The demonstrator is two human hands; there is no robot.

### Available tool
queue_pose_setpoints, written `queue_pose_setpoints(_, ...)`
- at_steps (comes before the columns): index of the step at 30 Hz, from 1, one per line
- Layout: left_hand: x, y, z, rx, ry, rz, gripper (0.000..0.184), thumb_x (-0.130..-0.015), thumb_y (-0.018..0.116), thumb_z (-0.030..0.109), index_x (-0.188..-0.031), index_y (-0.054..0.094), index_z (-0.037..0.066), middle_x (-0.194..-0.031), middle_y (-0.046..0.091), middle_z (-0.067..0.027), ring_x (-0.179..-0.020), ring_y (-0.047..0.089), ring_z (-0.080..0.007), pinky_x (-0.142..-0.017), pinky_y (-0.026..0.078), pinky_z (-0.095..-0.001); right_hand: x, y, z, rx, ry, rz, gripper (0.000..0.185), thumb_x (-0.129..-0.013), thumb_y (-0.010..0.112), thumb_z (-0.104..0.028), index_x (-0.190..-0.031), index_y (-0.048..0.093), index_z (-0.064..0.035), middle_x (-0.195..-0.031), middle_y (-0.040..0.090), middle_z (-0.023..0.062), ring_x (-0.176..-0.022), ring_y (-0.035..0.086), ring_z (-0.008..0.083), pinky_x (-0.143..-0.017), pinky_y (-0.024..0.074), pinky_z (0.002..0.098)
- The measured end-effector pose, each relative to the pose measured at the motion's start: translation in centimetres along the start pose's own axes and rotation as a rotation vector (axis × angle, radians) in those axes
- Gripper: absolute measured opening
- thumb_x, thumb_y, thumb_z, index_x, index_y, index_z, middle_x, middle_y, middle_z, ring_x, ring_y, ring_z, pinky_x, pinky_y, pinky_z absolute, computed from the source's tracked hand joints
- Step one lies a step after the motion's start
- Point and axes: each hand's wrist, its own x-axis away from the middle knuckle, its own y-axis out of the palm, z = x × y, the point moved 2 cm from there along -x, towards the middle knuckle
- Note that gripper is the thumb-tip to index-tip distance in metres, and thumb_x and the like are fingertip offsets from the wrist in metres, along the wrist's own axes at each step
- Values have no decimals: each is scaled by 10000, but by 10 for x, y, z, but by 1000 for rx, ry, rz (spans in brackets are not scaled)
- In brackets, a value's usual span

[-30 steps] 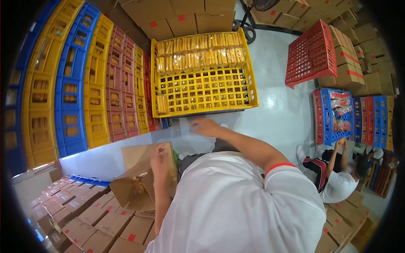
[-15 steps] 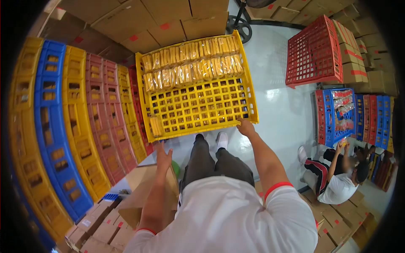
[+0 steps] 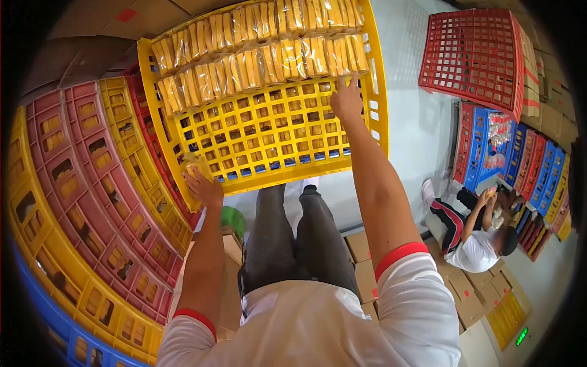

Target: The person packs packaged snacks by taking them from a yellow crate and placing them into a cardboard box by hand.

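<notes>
In front of me stands a yellow plastic crate [image 3: 278, 180] with a lattice bottom. Two rows of clear-wrapped packets of yellow slices [image 3: 257, 68] fill its far half. My left hand [image 3: 205, 185] is at the near left corner, its fingers closed around a single wrapped packet [image 3: 194, 164] that it partly covers. Over the right side of the crate reaches my right hand [image 3: 347, 101], fingers apart, the tips at the right end of the nearer row. It holds nothing that I can see.
Stacked crates [image 3: 79, 177] full of goods line the left side. A red crate [image 3: 474, 58] stands at the right on cartons. Below it, a seated person [image 3: 480, 244] works beside blue crates [image 3: 483, 147]. Cartons [image 3: 367, 269] are near my legs.
My right hand has left the crate's near right rim and moved over to the packets. My left hand has come up onto the corner packet. The crate appears closer.
</notes>
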Motion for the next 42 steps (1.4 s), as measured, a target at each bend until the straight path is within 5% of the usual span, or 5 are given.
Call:
queue_pose_setpoints(6,-15,-4,5,139,-96,-44,663,-842,792,214,-1393,446,85,-1509,390,-222,-1385,400,-418,-1109,343,-564,36,23,30,175,-68,39,582,-899,710,-293,-1411,518,-94,-1562,331,312,-1207,570,451,-927,534,523)
queue_pose_setpoints(13,-34,-9,4,216,-154,-89,555,-818,791,156,-1245,448,66,-1182,583,-247,-1146,562,-472,-962,467,-527,28,30,-1,-21,210,62,1111,-802,828,-437,-1625,158,-108,-1562,314,336,-1324,491,477,-1028,477,532)
queue_pose_setpoints(16,-30,-13,5,409,-263,-86,599,-808,789,96,-1276,417,70,-1185,587,-229,-1147,596,-415,-969,489,-478,46,35,3,153,223,138,1211,-777,859,-381,-1637,58,-89,-1546,366,328,-1278,532,491,-1023,489,505)
queue_pose_setpoints(26,74,-83,113,1328,144,-312,1045,-786,730,-83,-1624,135,103,-1354,532,-146,-1288,527,-258,-1104,422,-381,149,-82,0,-1351,87,-400,911,-745,804,-12,-1533,347,-27,-1426,537,123,-1294,540,237,-1113,426,363)
queue_pose_setpoints(42,251,-256,188,1681,404,-509,1117,-675,492,-104,-1669,98,220,-1614,300,-107,-1450,357,-243,-1165,340,-331,284,-229,2,-1439,-271,-638,1019,-805,768,-29,-1623,162,-77,-1555,435,128,-1462,388,253,-1194,309,372)
